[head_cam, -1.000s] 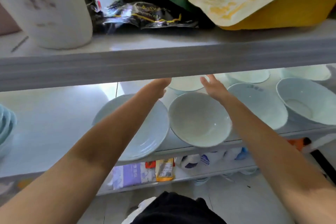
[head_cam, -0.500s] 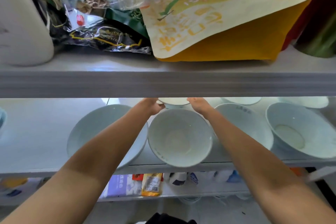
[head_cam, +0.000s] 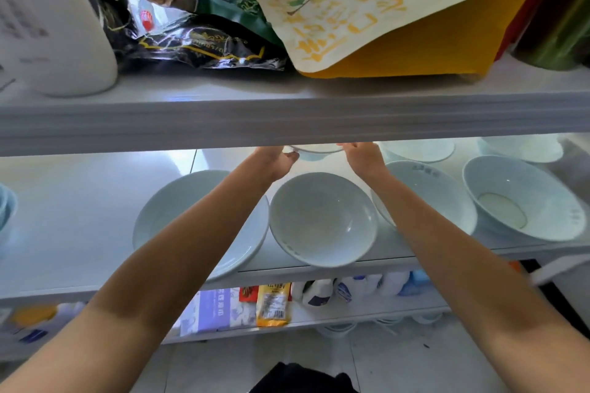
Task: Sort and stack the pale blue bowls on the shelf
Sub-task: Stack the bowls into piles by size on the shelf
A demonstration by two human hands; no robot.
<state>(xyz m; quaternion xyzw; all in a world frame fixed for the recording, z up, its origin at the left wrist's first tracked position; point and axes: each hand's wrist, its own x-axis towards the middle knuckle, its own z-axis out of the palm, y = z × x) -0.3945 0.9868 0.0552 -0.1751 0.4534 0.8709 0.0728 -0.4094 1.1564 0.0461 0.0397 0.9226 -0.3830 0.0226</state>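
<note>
— Where do we have our hands?

— Both reach deep onto the middle shelf (head_cam: 79, 233). Our left hand (head_cam: 277, 160) and right hand (head_cam: 364, 158) sit on either side of a small pale blue bowl (head_cam: 316, 150) at the back, just under the front lip of the upper shelf (head_cam: 287, 118).

— Are we gripping it?

— The left thumb touches its left rim and the right fingers touch its right rim, so the bowl lies between the two hands. The fingertips go under the upper shelf's lip, so we cannot tell how firmly either hand closes.

— And the other bowls, taking that small bowl as our mark?

— Just in front of it, between our forearms, stands a deep bowl (head_cam: 322, 220) at the shelf's front edge. To the front left lies a wide shallow bowl (head_cam: 245, 242), partly under our left forearm. To the front right sits another deep bowl (head_cam: 427, 191), partly behind our right forearm, and further right a large tilted bowl (head_cam: 523, 198). Right of the small bowl, along the back, are two more bowls (head_cam: 418, 150), half hidden by the lip.

— Above it?

— A yellow pouch (head_cam: 383, 19), dark packets (head_cam: 204, 45) and a white container (head_cam: 54, 19).
</note>
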